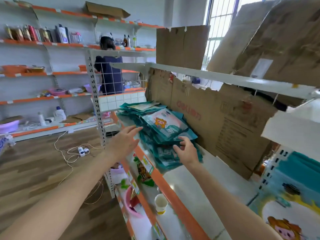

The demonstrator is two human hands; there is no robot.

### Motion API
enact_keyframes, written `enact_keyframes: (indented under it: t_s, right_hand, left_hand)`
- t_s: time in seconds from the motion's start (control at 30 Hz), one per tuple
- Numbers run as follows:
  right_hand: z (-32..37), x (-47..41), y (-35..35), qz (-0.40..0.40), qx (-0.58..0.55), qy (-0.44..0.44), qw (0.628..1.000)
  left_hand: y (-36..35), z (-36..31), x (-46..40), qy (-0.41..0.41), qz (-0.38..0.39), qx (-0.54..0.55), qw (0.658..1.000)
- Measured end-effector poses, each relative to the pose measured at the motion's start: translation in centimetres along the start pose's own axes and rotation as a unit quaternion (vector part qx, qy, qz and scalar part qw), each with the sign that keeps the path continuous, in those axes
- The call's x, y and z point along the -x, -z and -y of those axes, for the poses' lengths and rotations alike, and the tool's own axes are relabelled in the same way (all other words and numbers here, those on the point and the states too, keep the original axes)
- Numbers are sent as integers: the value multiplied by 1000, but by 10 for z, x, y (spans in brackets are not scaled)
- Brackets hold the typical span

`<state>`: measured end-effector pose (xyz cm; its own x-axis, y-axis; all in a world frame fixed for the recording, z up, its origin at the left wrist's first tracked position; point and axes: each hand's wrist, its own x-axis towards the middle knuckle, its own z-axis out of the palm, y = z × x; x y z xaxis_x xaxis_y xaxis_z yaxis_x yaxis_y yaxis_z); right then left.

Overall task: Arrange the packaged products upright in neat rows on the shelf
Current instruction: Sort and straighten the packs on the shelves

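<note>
A loose heap of teal packaged products [162, 125] lies flat and slumped on the white shelf [194, 186] with an orange front edge, leaning toward a brown cardboard sheet [225, 122] behind it. My left hand [125, 141] reaches in from the left with straight fingers, its tips at the left side of the heap. My right hand [186, 150] hovers over the near end of the heap with fingers loosely curled, touching the lowest packs; it holds nothing that I can see.
A paper cup [161, 203] stands on the shelf below, beside a pink basin [131, 201]. Large cardboard boxes [280, 40] sit on the top shelf. A person [109, 73] stands behind the wire panel. Cables and a power strip [83, 150] lie on the wooden floor.
</note>
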<state>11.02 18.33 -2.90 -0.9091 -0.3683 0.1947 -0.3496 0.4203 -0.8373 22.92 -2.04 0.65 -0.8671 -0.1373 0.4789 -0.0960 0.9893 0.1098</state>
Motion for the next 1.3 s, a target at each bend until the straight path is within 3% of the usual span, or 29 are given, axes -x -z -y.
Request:
enact_keyframes:
  t_s: [0.4, 0.83, 1.13, 1.3]
  right_hand:
    - [-22, -99, -30, -72, -111, -152, 980]
    - [-26, -159, -63, -86, -90, -241, 963]
    - [-24, -166, -84, -122, -89, -234, 960]
    - [-20, -164, -90, -240, -245, -194, 919]
  left_hand:
    - [-59, 67, -100, -45, 18, 76, 996]
    - [-106, 114, -218, -89, 167, 187, 964]
    - [-145, 117, -253, -29, 193, 299, 934]
    - [-151, 131, -251, -33, 161, 346, 924]
